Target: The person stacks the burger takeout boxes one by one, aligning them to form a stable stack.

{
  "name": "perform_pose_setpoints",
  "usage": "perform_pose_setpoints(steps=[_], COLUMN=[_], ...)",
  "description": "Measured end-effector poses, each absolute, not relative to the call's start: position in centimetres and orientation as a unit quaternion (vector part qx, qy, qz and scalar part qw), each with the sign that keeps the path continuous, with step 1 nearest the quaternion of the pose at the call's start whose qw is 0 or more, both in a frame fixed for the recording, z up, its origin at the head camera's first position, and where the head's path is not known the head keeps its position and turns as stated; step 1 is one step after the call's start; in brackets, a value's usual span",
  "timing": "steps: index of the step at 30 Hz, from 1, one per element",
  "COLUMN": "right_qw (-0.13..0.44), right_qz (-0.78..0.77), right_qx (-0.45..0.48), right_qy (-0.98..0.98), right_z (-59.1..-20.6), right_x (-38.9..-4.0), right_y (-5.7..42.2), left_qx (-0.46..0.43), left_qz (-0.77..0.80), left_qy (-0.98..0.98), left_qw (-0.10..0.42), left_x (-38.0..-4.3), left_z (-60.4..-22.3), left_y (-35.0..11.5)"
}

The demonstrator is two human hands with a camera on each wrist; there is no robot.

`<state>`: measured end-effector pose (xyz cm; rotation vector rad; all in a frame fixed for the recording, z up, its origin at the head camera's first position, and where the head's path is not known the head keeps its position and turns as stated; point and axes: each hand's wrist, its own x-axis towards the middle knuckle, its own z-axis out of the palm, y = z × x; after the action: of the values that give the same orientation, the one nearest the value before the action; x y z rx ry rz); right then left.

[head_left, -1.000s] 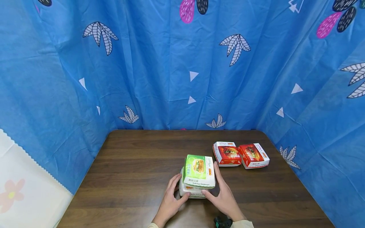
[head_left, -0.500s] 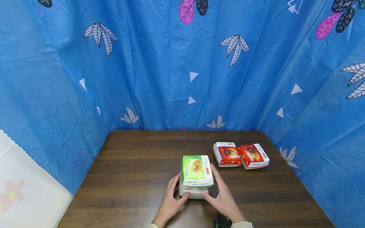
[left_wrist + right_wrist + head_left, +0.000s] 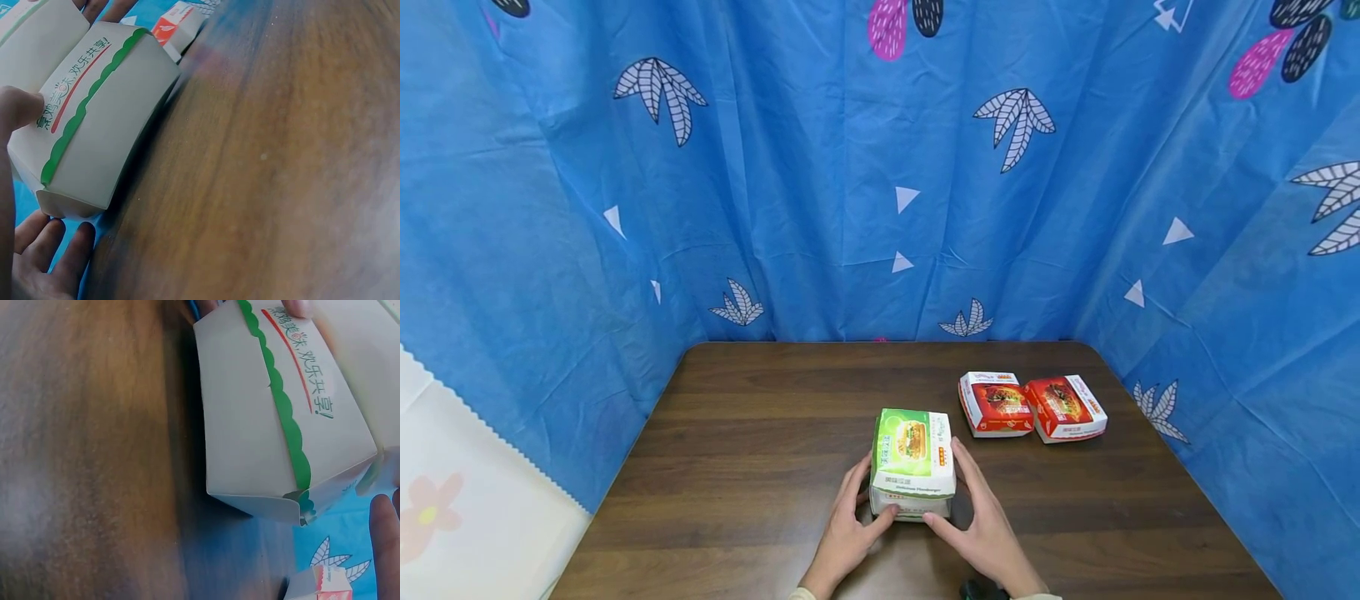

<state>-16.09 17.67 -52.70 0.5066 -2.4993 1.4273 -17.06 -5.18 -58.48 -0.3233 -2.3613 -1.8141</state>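
Two paper hamburger boxes stand stacked near the table's front. The upper burger box [image 3: 912,450] has a green and white lid with a burger picture. Under it, the lower burger box [image 3: 94,106] is white with a green scalloped edge and printed writing on its front. My left hand [image 3: 844,537] holds the lower box, thumb on its front face and fingers at its left end. My right hand [image 3: 988,533] flanks the stack, its fairly straight fingers along the upper box's right side. In the right wrist view, a fingertip [image 3: 383,528] shows close to the upper box's corner.
Two red and white burger boxes, one on the left [image 3: 997,406] and one on the right [image 3: 1066,408], sit side by side at the back right of the brown wooden table [image 3: 760,433]. A blue patterned curtain [image 3: 820,192] surrounds the table's back and sides.
The upper green box has shifted left and settled more squarely over the lower one. My right fingers have moved slightly left with it; the left hand stays nearly where it was.
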Motion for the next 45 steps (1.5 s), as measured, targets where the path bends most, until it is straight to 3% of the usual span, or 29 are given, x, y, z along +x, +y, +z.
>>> perform_pose_setpoints(steps=[26, 45], right_qw=[0.134, 0.179], right_qz=[0.511, 0.514], right_qx=[0.153, -0.039], right_qy=[-0.835, -0.838], right_z=[-52.3, -52.0], right_x=[-17.0, -19.8], right_y=[19.1, 21.2], left_qx=[-0.072, -0.101], left_qz=[-0.631, -0.644], left_qy=[-0.77, -0.752], left_qw=[0.06, 0.097], left_x=[-16.8, -16.9], left_z=[-58.2, -57.1], left_y=[-4.9, -5.1])
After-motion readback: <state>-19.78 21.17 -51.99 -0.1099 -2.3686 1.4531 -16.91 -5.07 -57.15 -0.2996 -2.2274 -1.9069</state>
